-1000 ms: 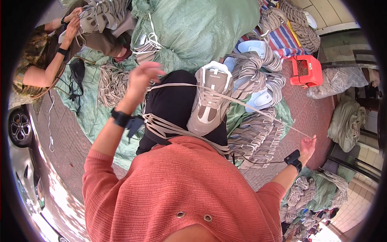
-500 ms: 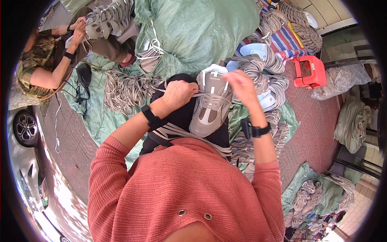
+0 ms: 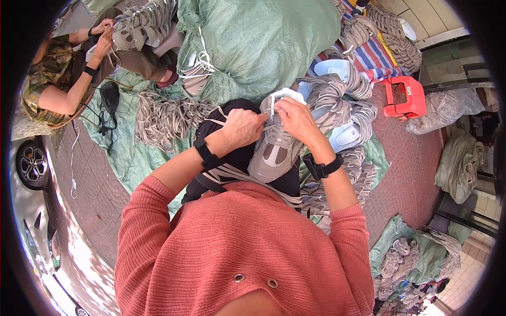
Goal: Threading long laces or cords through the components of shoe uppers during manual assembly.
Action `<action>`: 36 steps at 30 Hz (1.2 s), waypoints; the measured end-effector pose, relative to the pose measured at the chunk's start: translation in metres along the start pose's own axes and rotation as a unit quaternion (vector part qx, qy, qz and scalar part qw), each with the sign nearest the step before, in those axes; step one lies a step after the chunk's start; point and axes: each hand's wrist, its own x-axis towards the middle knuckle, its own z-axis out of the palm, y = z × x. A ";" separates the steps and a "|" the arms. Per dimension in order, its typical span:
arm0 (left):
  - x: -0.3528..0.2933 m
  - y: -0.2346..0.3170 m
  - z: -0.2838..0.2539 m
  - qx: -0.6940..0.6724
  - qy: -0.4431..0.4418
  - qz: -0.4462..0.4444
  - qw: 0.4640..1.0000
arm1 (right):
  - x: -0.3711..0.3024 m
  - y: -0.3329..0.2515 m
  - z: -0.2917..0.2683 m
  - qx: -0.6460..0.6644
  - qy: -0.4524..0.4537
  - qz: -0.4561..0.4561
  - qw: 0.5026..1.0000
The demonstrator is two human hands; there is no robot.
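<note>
A grey-beige sneaker (image 3: 267,162) rests on my dark-trousered lap, toe toward me, its front lacing threaded. My left hand (image 3: 242,127) is closed on a pale shoelace (image 3: 217,111) at the left side of the shoe's opening; a loop of it hangs out beside the hand. My right hand (image 3: 298,120) pinches at the upper eyelets by the tongue, with a short light strip of lace showing at the fingertips. The hands nearly meet and cover most of the tongue. Several spare laces (image 3: 232,173) lie across my thighs.
A big green woven sack (image 3: 258,42) stands ahead. A heap of laces (image 3: 163,118) lies on green sheeting at left; stacked sneakers (image 3: 329,100) are at right, near a red plastic container (image 3: 405,98). At far left, another person (image 3: 58,89) handles laces beside more shoes.
My right hand has come down and left from above the shoe's right side to the tongue. My left hand has shifted slightly right, closer to it. The tongue is now mostly covered.
</note>
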 end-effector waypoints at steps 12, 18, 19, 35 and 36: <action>0.022 -0.006 -0.006 0.002 -0.145 -0.029 0.989 | 0.001 0.005 0.004 -0.015 -0.037 -0.031 0.999; 0.026 -0.040 0.024 -0.545 -0.174 0.035 0.819 | -0.006 0.007 0.005 0.009 -0.033 -0.040 0.999; 0.027 -0.042 0.021 -0.553 -0.214 -0.076 0.802 | -0.008 0.004 0.004 0.010 -0.043 -0.025 0.999; 0.007 -0.010 -0.027 -0.209 0.046 0.054 0.975 | 0.011 0.020 -0.004 0.186 -0.166 0.009 0.968; 0.003 -0.013 -0.035 -0.141 0.057 0.107 0.983 | 0.011 0.005 -0.016 0.408 -0.191 0.153 0.879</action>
